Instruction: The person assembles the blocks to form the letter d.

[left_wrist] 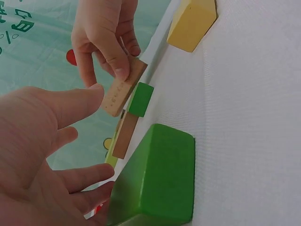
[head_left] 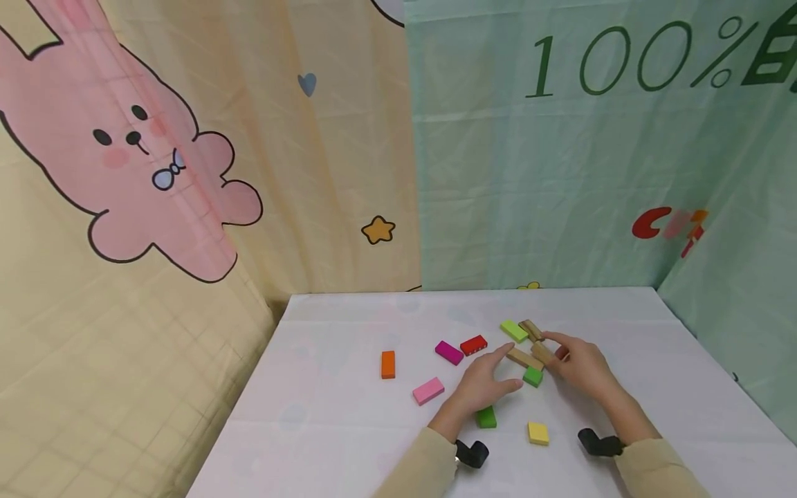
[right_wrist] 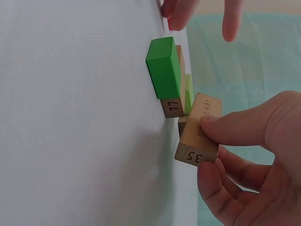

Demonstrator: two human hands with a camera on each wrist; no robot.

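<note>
My right hand (head_left: 582, 366) pinches a plain wooden block (right_wrist: 197, 129) marked 35 between thumb and fingers, raised and tilted in the right wrist view. Below it on the table lies a wooden block (right_wrist: 173, 107) marked 77, with a green block (right_wrist: 163, 68) right beside it. Another wooden block (head_left: 530, 329) and a lime-green block (head_left: 513, 330) lie just beyond. My left hand (head_left: 481, 384), fingers spread and holding nothing, hovers left of this group. Beneath the left wrist sits a darker green block (left_wrist: 164, 174), partly hidden in the head view.
Left of the hands, on the white-covered table (head_left: 324, 443), are a red block (head_left: 474, 345), a magenta block (head_left: 449, 353), a pink block (head_left: 428, 391) and an orange block (head_left: 388, 364). A yellow block (head_left: 538, 433) lies between the forearms. Printed curtains (head_left: 349, 152) hang behind.
</note>
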